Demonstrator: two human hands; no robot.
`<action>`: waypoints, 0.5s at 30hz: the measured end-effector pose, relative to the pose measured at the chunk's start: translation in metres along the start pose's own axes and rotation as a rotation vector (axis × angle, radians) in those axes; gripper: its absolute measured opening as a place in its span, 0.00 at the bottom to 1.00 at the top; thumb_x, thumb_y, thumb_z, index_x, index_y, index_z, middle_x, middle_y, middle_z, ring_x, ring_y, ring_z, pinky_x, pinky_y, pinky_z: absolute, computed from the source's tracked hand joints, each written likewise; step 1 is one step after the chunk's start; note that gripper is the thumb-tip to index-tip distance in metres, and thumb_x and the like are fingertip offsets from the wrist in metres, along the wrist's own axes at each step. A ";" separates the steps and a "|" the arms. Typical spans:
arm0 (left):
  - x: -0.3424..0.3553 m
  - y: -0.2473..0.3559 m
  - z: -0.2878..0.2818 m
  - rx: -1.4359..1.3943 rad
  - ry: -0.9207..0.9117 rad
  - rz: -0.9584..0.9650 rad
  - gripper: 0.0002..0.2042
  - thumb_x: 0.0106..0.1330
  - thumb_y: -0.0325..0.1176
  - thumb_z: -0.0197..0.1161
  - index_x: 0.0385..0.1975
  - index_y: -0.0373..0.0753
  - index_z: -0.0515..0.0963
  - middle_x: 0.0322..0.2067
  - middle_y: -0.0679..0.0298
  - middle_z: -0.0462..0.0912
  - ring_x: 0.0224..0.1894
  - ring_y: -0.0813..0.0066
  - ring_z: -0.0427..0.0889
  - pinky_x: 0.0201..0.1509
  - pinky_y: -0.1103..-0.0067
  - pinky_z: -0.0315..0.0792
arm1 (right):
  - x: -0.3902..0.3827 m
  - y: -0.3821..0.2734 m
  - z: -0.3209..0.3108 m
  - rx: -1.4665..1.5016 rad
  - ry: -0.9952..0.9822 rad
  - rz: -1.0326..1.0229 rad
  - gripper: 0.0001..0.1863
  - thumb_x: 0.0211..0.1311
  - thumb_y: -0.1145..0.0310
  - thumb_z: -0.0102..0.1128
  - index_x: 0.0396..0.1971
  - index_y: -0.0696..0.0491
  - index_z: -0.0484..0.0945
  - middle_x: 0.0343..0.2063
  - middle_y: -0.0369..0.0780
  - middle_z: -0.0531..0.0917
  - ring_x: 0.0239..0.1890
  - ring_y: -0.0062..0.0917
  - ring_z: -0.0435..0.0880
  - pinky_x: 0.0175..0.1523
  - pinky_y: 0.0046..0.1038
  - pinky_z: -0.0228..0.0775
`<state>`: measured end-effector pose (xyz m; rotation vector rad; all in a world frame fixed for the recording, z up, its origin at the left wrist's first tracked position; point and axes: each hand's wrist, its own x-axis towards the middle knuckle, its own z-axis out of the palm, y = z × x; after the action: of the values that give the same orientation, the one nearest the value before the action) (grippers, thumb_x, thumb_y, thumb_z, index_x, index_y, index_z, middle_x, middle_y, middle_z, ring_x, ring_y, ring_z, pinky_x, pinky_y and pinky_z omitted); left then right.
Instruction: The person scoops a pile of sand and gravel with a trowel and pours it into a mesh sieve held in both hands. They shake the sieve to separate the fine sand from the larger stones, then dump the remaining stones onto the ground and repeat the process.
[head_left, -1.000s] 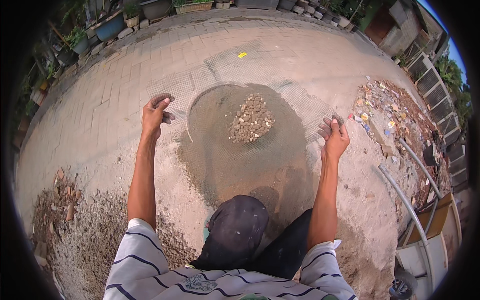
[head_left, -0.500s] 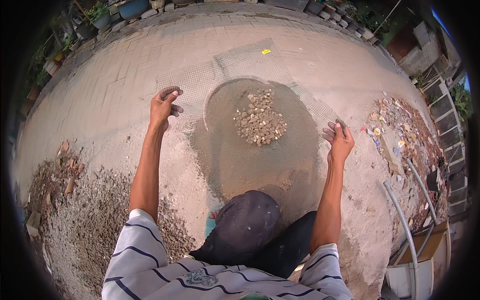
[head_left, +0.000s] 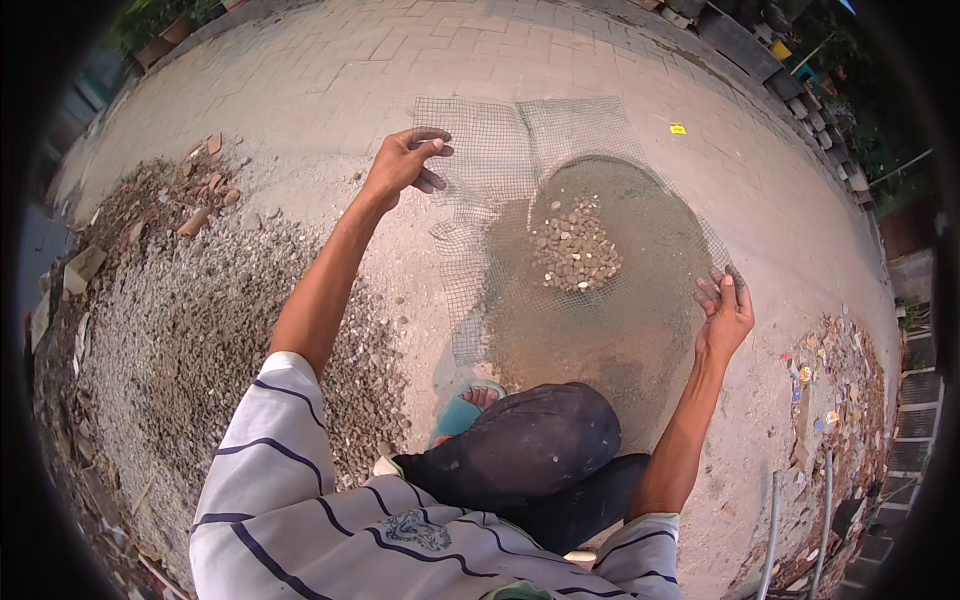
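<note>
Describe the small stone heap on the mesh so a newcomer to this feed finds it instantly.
Start at the bent dark knee and go up the picture to the wire mesh. On it, surrounded by grey-brown sand, sits the small stone heap. Unlike the broad gravel pile to its left, it is compact and rests on wire.

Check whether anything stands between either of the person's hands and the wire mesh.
Nothing visible does: the left hand and right hand each already hold an edge of the wire mesh. The heaped pebbles lie between the hands, apart from both.
</note>
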<state>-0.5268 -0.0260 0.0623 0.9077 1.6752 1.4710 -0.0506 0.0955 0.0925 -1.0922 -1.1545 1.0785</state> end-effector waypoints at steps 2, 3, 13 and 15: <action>-0.016 -0.008 -0.017 0.020 -0.069 -0.050 0.16 0.71 0.33 0.55 0.54 0.33 0.74 0.43 0.52 0.84 0.23 0.73 0.85 0.23 0.82 0.80 | -0.019 -0.005 0.028 -0.128 -0.065 -0.034 0.21 0.67 0.67 0.58 0.54 0.65 0.72 0.40 0.48 0.83 0.34 0.29 0.86 0.31 0.23 0.77; -0.025 -0.014 -0.014 -0.006 -0.070 -0.068 0.16 0.71 0.33 0.55 0.54 0.33 0.74 0.44 0.52 0.83 0.24 0.73 0.86 0.24 0.81 0.81 | -0.022 -0.001 0.028 -0.137 -0.080 -0.041 0.21 0.67 0.66 0.58 0.54 0.64 0.72 0.41 0.48 0.83 0.35 0.30 0.86 0.32 0.23 0.77; -0.106 -0.096 -0.051 -0.194 0.102 -0.282 0.16 0.71 0.32 0.52 0.55 0.32 0.73 0.46 0.50 0.82 0.27 0.68 0.86 0.27 0.78 0.84 | -0.022 0.012 0.079 -0.202 -0.245 0.017 0.20 0.67 0.64 0.58 0.53 0.63 0.74 0.43 0.45 0.82 0.36 0.29 0.85 0.35 0.25 0.76; -0.105 -0.095 -0.060 -0.197 0.090 -0.288 0.15 0.71 0.31 0.52 0.54 0.32 0.73 0.45 0.50 0.82 0.28 0.68 0.86 0.30 0.77 0.84 | -0.016 0.009 0.090 -0.214 -0.278 0.024 0.20 0.68 0.65 0.58 0.52 0.63 0.74 0.43 0.45 0.82 0.36 0.28 0.84 0.36 0.26 0.77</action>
<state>-0.5313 -0.1564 -0.0198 0.4780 1.6135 1.4633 -0.1421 0.0880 0.0888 -1.1469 -1.5083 1.1713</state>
